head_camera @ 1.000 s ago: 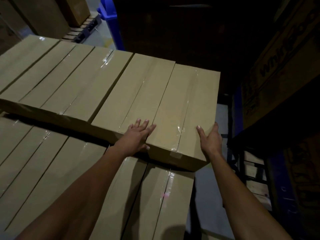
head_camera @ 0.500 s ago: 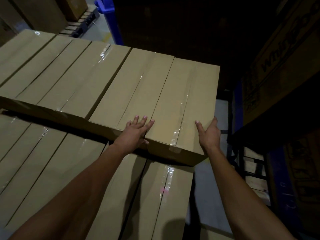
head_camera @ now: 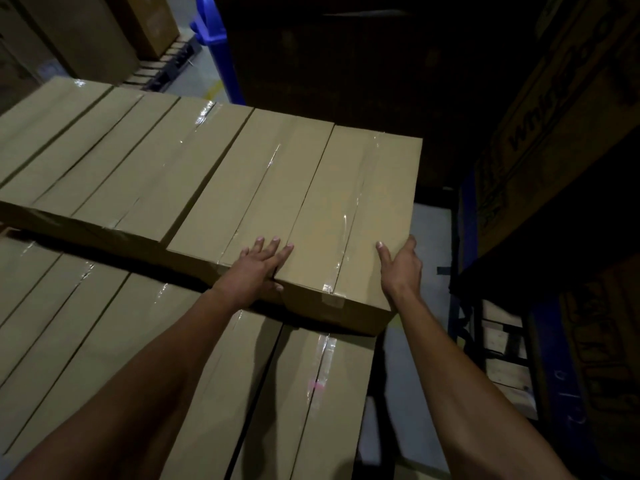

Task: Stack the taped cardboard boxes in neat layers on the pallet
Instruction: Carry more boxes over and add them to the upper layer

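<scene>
Long taped cardboard boxes lie side by side in two layers. The rightmost box of the upper layer (head_camera: 360,209) sits at the stack's right end, its near end overhanging the lower layer (head_camera: 311,393). My left hand (head_camera: 258,266) lies flat with straight fingers on the near end of the neighbouring upper box (head_camera: 277,188), thumb down over the front face. My right hand (head_camera: 401,263) presses against the near right corner of the rightmost box, fingers straight along its side edge. The pallet under the stack is hidden.
More upper-layer boxes (head_camera: 104,161) stretch to the left. A blue rack post (head_camera: 214,39) and a wooden pallet (head_camera: 162,67) stand beyond the stack. Dark shelving with printed cartons (head_camera: 554,133) and another pallet (head_camera: 502,358) border the narrow grey floor strip on the right.
Both hands have pushed slightly forward with the rightmost upper box, keeping the same contact. The view has shifted a little.
</scene>
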